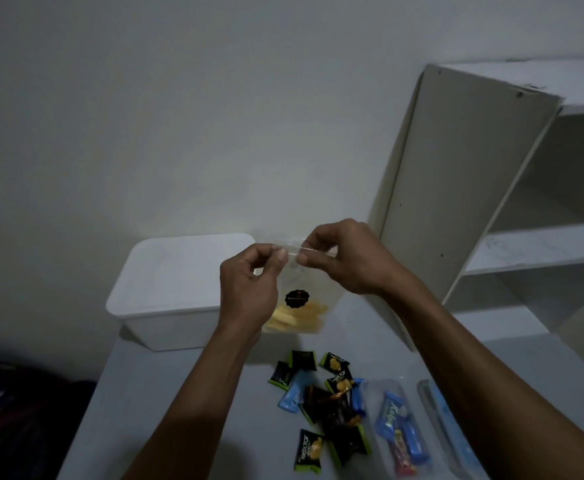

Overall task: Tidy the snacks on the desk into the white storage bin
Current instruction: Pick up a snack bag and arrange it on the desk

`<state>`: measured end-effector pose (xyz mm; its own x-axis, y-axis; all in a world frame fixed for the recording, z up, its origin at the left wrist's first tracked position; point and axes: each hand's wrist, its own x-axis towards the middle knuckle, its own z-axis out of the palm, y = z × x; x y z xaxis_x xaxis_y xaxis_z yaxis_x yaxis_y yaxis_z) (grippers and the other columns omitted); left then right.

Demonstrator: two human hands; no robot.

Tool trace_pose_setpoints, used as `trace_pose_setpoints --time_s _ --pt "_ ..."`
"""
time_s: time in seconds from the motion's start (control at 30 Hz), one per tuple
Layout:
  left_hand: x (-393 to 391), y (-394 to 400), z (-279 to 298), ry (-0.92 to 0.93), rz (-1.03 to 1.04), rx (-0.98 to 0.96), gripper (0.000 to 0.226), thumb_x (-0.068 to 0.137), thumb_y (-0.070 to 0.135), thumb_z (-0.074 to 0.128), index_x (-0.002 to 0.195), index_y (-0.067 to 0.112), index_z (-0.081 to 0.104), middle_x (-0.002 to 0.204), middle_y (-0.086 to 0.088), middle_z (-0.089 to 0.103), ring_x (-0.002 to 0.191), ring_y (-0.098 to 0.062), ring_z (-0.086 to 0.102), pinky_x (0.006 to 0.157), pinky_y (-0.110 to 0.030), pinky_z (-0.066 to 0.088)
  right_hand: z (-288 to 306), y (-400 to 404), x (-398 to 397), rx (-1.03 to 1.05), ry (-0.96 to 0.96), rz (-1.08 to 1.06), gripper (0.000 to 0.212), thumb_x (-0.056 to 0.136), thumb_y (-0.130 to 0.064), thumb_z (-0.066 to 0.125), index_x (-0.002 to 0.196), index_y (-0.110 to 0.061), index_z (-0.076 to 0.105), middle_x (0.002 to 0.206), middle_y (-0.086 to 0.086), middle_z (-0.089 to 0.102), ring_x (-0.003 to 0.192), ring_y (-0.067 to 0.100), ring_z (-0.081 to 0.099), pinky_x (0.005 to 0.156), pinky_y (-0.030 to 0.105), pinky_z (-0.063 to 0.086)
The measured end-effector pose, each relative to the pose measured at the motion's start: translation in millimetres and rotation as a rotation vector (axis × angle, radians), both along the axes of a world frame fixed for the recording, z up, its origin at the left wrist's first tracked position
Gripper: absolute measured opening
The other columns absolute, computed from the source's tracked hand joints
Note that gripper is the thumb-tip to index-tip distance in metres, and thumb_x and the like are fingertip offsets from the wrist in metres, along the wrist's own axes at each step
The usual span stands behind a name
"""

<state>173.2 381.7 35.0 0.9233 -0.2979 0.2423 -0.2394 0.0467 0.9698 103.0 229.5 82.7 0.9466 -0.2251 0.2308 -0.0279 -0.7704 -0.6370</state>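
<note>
Head cam view, only angle there is. Both hands are up above the desk (pixel 152 403) working the top edge of a clear zip pouch (pixel 297 299). The left hand (pixel 249 289) has its fingers curled in tight, thumb and forefinger pinching the pouch's top strip at its left end. The right hand (pixel 346 261) does the same thing just to the right, thumb tip and forefinger nipped together on the same strip, other fingers folded over the top. The two thumbs sit close together, nearly touching, so the grips are narrow, nothing splayed.

The pouch hangs straight down from the fingertips, long axis vertical, mouth up at the fingers, bottom pointing at the desk. It has a round black sticker (pixel 296 298) facing the camera just below the left thumb and yellow chip pieces (pixel 297 318) settled in the bottom. Can't tell if the bottom edge touches the desk.

Left of the fingers and slightly behind sits the white storage bin (pixel 165 292) with the pouch overlapping its right end. Below the hands, closer to the camera, there's a scatter of small snack packets (pixel 328 407), black-and-green ones and blue ones, and right of them a clear tray (pixel 401 431) with blue wrapped bars. A white shelf unit (pixel 512 209) stands off to the right of the right hand.
</note>
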Motion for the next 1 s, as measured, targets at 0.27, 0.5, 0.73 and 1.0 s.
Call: trace_pose_setpoints --time_s 0.27,0.5,0.73,1.0 --pt "-3.9 2.8 -1.6 0.021 0.017 -0.018 0.019 0.088 0.011 0.07 0.076 0.025 0.071 0.079 0.001 0.073 0.082 -0.014 0.068 0.08 -0.03 0.056 9.3 12.2 8.2 -0.068 0.074 0.017 0.009 0.09 -0.03 0.069 0.083 -0.026 0.066 0.084 -0.007 0.071 0.081 0.009 0.065 0.073 0.03 0.053" --pt "-6.7 2.9 -4.0 0.028 0.025 -0.002 0.012 0.089 0.012 0.069 0.081 0.02 0.072 0.081 0.0 0.073 0.08 -0.01 0.066 0.074 -0.02 0.052 9.6 11.0 5.9 -0.055 0.116 0.038 0.006 0.09 -0.03 0.069 0.087 -0.024 0.068 0.089 -0.005 0.071 0.087 0.012 0.065 0.078 0.033 0.054" --pt "-1.2 6.1 -3.3 0.037 -0.061 -0.009 0.003 0.09 0.018 0.069 0.089 0.017 0.072 0.081 0.002 0.072 0.078 -0.006 0.065 0.07 -0.014 0.051 11.7 3.6 3.2 -0.089 0.12 0.0 0.01 0.089 -0.034 0.07 0.082 -0.028 0.066 0.089 -0.006 0.07 0.084 0.012 0.063 0.079 0.04 0.055" --pt "0.9 -0.8 -8.6 0.029 -0.04 0.02 0.004 0.087 0.012 0.071 0.086 0.014 0.073 0.082 -0.003 0.072 0.08 -0.008 0.065 0.075 -0.019 0.052 9.2 -3.4 -3.2 -0.079 0.156 0.016 0.009 0.088 -0.032 0.072 0.081 -0.031 0.067 0.089 -0.008 0.071 0.076 0.004 0.061 0.078 0.042 0.057"
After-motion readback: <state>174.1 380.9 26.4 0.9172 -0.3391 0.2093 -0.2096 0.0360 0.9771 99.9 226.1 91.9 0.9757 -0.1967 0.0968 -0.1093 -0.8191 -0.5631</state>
